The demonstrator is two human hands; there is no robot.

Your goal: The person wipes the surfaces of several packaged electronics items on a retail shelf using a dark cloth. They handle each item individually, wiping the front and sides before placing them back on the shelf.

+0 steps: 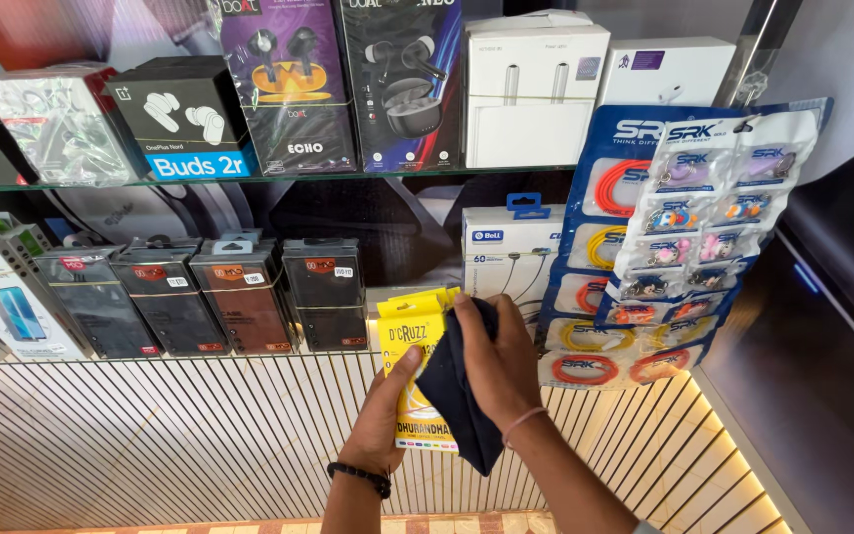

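Observation:
My left hand (380,415) holds a flat yellow packet (410,341) upright by its lower left side, the thumb lying across its front. My right hand (491,361) presses a dark navy cloth (457,396) against the packet's right half; the cloth hangs down below the fingers. Both hands are in front of the lower glass shelf, at the centre of the view. A black bead bracelet is on the left wrist and a thin pink band on the right.
Dark boxed packs (249,297) stand in a row on the lower shelf, left of the hands. Earbud boxes (289,84) and white boxes (531,89) line the upper glass shelf. A hanging blue card of coloured cables and keyrings (664,247) is to the right. A white ribbed panel (150,435) lies below.

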